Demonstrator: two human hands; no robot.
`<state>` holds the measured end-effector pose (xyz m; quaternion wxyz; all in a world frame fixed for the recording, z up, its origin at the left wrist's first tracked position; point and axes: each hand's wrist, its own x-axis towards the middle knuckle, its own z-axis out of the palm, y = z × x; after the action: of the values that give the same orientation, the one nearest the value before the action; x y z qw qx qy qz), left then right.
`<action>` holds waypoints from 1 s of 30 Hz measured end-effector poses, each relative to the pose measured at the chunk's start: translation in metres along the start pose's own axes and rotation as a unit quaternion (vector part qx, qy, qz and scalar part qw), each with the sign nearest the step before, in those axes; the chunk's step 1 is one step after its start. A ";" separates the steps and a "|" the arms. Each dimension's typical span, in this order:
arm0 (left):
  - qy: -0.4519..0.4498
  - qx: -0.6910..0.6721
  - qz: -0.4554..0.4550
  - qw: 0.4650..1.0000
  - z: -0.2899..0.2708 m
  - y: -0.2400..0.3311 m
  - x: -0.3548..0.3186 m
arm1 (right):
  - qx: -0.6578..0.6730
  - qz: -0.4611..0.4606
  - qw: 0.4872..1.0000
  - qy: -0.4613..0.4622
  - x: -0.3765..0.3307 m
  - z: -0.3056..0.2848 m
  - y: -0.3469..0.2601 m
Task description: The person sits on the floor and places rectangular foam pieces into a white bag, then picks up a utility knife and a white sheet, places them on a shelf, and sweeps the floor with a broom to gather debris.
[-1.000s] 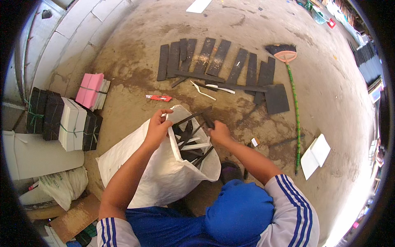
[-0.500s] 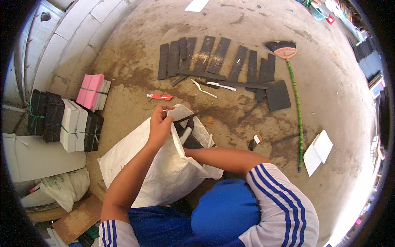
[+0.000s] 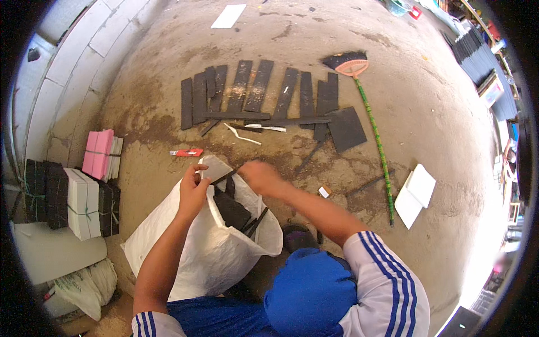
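The sack [image 3: 208, 253] looks like woven white plastic with a slight sheen. The black strips [image 3: 238, 212] inside it are matt and smooth. The concrete floor [image 3: 426, 112] is rough and stained.

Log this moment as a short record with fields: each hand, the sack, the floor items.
left hand: left hand has its grip on the rim of the white woven plastic sack, holding the mouth open
right hand: right hand over the sack mouth, on a thin black strip; grip unclear
sack contents: flat black sheet pieces
floor ahead: row of long black flat strips, small red-handled tool
floor right: broom with an orange head and a green handle, white flat sheets
floor left: tied bundles of pink, white and black sheets
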<state>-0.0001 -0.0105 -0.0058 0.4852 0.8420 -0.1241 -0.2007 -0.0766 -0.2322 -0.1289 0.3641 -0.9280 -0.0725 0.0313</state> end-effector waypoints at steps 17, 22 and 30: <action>-0.203 0.450 -0.014 0.869 0.063 0.008 0.029 | -0.070 0.402 0.902 0.145 -0.198 -0.019 0.060; -0.250 0.436 -0.019 0.864 0.077 0.003 0.039 | -0.086 0.406 0.904 0.100 -0.256 0.037 0.056; -0.151 0.233 -0.056 0.959 0.051 -0.004 0.041 | -0.069 0.691 0.646 0.317 -0.264 -0.075 0.111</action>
<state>0.0128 -0.0638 -0.0406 0.2388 0.8974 -0.1917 -0.3175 -0.3170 -0.4044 -0.1484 0.1726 -0.6847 0.7076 -0.0269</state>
